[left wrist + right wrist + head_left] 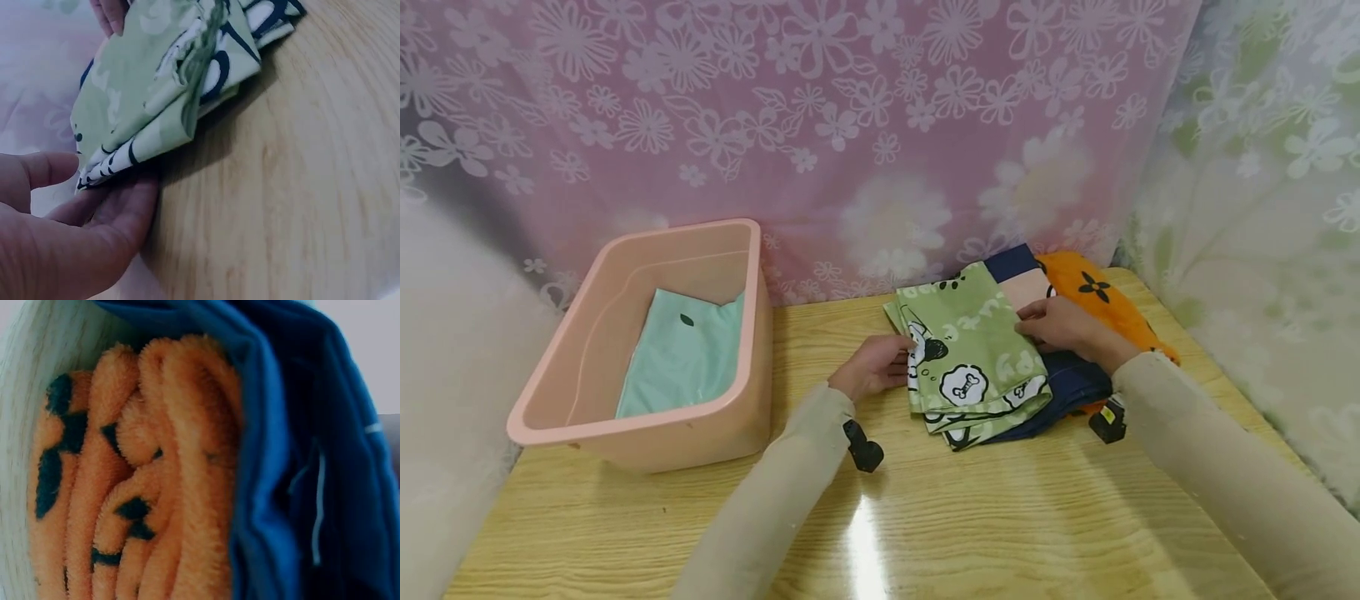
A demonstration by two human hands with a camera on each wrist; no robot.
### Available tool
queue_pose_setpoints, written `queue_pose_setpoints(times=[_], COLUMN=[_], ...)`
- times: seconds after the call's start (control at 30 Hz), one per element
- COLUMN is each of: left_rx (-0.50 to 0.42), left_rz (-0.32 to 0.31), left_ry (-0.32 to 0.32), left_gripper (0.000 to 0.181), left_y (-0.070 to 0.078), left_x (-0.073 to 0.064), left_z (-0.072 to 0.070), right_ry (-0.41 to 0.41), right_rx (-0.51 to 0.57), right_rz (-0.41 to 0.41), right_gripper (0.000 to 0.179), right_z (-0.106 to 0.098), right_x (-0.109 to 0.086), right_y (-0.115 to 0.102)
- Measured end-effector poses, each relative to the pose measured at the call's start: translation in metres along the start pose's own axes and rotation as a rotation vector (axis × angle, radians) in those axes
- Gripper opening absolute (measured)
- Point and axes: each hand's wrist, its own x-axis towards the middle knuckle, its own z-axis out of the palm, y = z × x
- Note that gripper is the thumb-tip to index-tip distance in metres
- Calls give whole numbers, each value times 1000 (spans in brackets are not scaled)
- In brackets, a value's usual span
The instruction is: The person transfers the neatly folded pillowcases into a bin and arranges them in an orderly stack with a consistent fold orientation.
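A folded green cloth (pixel 973 333) with white and black cartoon prints lies on top of a dark blue cloth (pixel 1077 383). At its left edge my left hand (pixel 876 367) grips the fold; in the left wrist view the fingers (pixel 128 209) go beneath the layers and the thumb is at the corner. My right hand (pixel 1063 327) holds the opposite edge, its fingertips partly hidden. Below and to the right is a fluffy orange cloth (pixel 1108 300) with dark flower marks. The right wrist view looks closely at its folds beside the dark blue cloth (pixel 269 462).
On the left stands a pink plastic bin (pixel 760 333) with a mint-green cloth (pixel 688 358) inside. The wooden table (pixel 940 525) meets a pink floral curtain (pixel 865 150) at the back. A pale floral curtain (pixel 1262 250) borders the right side.
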Motion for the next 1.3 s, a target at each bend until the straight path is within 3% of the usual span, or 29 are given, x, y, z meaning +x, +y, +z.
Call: queue_pose_setpoints(times=[0.17, 0.57, 0.87, 1.3], left_rx=[18, 53, 107, 131], left_rz=[5, -6, -5, 31], left_ry=[45, 87, 81, 52], left_gripper=[9, 18, 27, 17], left_y=[-6, -9, -12, -15], left_x=[6, 13, 16, 16], left_z=[-3, -10, -10, -6], right_ry=[-1, -16, 17, 39], right_rx=[-6, -19, -89, -92], right_rz=[-8, -13, 10, -6], right_gripper=[49, 46, 40, 40], right_z=[3, 5, 5, 2], right_x=[1, 4, 8, 8], right_y=[1, -4, -3, 4])
